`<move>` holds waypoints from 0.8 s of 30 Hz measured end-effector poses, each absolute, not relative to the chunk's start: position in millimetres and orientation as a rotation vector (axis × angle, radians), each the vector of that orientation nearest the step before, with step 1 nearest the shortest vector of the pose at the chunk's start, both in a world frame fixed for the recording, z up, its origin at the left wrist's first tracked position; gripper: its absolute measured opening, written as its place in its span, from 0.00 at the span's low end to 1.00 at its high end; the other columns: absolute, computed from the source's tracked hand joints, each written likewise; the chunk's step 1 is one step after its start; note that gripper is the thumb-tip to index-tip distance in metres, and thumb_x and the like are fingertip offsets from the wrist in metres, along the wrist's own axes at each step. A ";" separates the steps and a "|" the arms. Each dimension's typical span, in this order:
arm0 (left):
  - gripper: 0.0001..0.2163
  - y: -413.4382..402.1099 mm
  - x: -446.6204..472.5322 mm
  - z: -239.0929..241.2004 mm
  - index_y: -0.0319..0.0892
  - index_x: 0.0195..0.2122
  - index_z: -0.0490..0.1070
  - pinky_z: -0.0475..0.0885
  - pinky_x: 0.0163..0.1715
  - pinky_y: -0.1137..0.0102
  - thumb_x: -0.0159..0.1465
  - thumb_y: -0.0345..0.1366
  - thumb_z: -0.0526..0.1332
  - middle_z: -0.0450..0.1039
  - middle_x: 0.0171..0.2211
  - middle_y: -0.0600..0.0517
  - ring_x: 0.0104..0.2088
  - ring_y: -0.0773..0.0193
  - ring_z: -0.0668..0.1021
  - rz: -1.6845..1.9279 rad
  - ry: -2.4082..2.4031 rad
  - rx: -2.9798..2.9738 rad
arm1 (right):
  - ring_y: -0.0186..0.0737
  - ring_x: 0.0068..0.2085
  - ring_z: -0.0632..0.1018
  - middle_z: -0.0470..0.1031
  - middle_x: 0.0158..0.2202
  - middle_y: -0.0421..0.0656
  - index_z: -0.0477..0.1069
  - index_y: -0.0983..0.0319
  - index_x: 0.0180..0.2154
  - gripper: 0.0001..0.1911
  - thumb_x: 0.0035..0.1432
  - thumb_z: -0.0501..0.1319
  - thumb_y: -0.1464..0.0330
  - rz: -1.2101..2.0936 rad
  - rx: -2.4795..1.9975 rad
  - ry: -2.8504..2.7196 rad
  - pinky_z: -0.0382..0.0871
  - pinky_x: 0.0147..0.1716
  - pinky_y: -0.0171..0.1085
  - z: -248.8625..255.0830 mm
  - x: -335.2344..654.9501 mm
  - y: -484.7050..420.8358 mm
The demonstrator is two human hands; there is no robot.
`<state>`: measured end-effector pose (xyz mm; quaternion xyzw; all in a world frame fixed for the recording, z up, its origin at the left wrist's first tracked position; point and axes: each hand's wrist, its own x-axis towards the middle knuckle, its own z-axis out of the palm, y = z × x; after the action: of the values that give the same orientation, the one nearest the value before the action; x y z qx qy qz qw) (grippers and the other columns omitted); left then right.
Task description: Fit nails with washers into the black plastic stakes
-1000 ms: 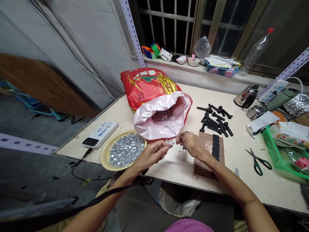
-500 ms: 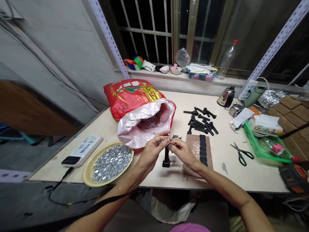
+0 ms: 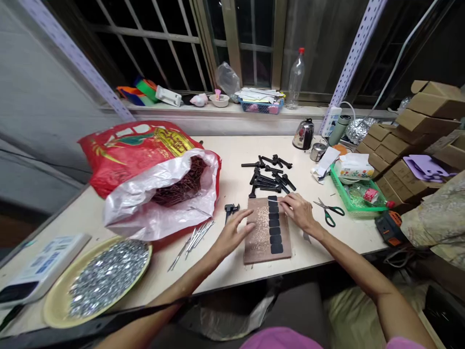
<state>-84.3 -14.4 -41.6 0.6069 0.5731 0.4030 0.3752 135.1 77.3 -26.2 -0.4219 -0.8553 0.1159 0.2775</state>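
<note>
In the head view, a thin metal pin (image 3: 273, 201) is being pinched by the right hand (image 3: 300, 211) over the black pads (image 3: 275, 230), which are being borne in a column on the brown block (image 3: 255, 255); nothing is being gripped by the left hand (image 3: 231, 236), its fingers spread; with a loosening pinch, pads could be getting knocked askew

Board (image 3: 257, 242) between sack (image 3: 136, 152) and scissors (image 3: 325, 207), on table (image 3: 227, 271)

One brown board (image 3: 258, 245), one red bag (image 3: 140, 152)
</note>
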 end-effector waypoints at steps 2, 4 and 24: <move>0.23 -18.4 -81.6 -69.4 0.45 0.57 0.66 0.57 0.61 0.52 0.62 0.47 0.57 0.66 0.59 0.44 0.62 0.50 0.63 0.909 1.539 1.798 | 0.37 0.37 0.71 0.75 0.36 0.44 0.75 0.61 0.33 0.08 0.62 0.57 0.71 0.058 -1.184 -2.459 0.59 0.29 0.33 -35.0 149.5 96.3; 0.25 -22.9 -76.3 -93.4 0.45 0.63 0.57 0.56 0.62 0.51 0.66 0.46 0.52 0.58 0.64 0.44 0.66 0.50 0.56 0.805 1.561 2.001 | 0.37 0.37 0.70 0.76 0.35 0.43 0.74 0.61 0.32 0.08 0.63 0.58 0.71 -0.091 -1.180 -2.568 0.58 0.28 0.34 -41.2 152.6 114.7; 0.36 -32.6 -59.4 -120.7 0.46 0.67 0.22 0.60 0.60 0.47 0.68 0.44 0.49 0.42 0.68 0.36 0.67 0.47 0.40 0.616 1.726 2.327 | 0.32 0.24 0.62 0.62 0.20 0.37 0.68 0.63 0.25 0.19 0.65 0.46 0.77 -0.099 -0.461 -2.776 0.51 0.18 0.31 -75.4 159.1 119.6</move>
<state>-59.4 -32.6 -120.7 0.7824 0.5805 0.2072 0.0897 159.1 119.6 -75.4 -0.1617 -0.9728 -0.0347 0.1619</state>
